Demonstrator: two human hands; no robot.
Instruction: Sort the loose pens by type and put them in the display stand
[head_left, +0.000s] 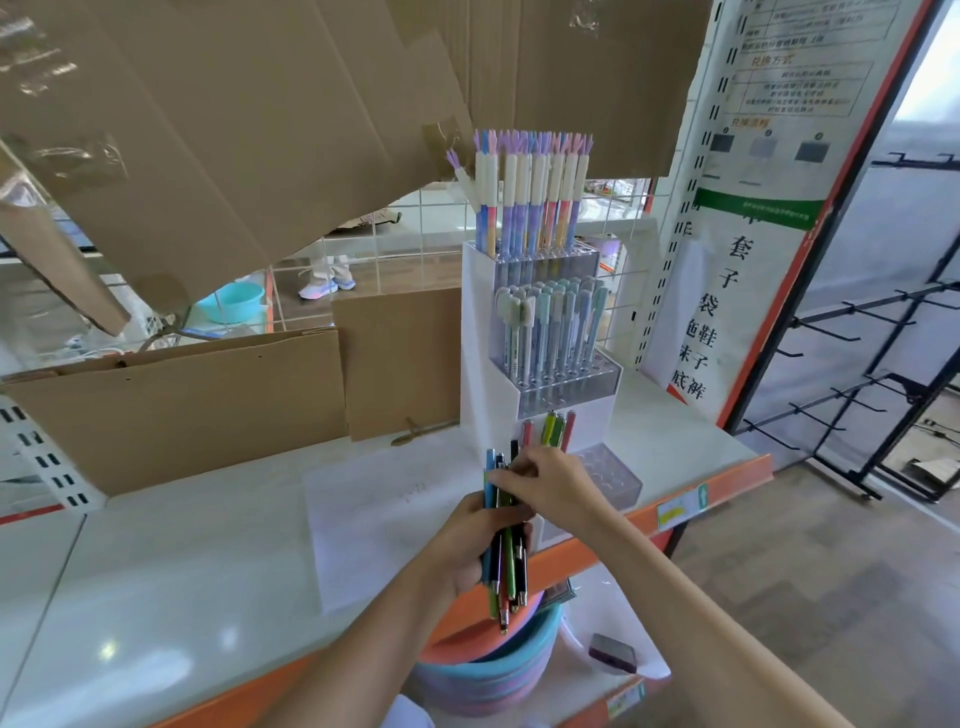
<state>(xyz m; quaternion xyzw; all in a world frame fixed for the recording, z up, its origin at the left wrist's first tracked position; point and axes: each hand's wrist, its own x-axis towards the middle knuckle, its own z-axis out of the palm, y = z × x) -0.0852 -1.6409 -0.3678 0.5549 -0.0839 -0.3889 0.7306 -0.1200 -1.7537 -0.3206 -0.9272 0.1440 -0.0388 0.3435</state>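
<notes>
A white tiered display stand (480, 364) stands on the shelf. Its top tier holds tall pastel pens (535, 208), its middle tier holds capped pale pens (550, 332), and a few red and green pens (553, 431) stand in the bottom tier. My left hand (467, 540) grips a bundle of several loose pens (504, 561), blue, green, black and purple, upright in front of the stand. My right hand (550, 486) reaches across and pinches the top of one pen in that bundle.
Cardboard sheets (182, 395) lean behind the white shelf top (182, 561). A sheet of paper (374, 519) lies under the stand. Stacked plastic basins (488, 670) sit on a lower shelf below. A black hook rack (878, 364) stands at the right.
</notes>
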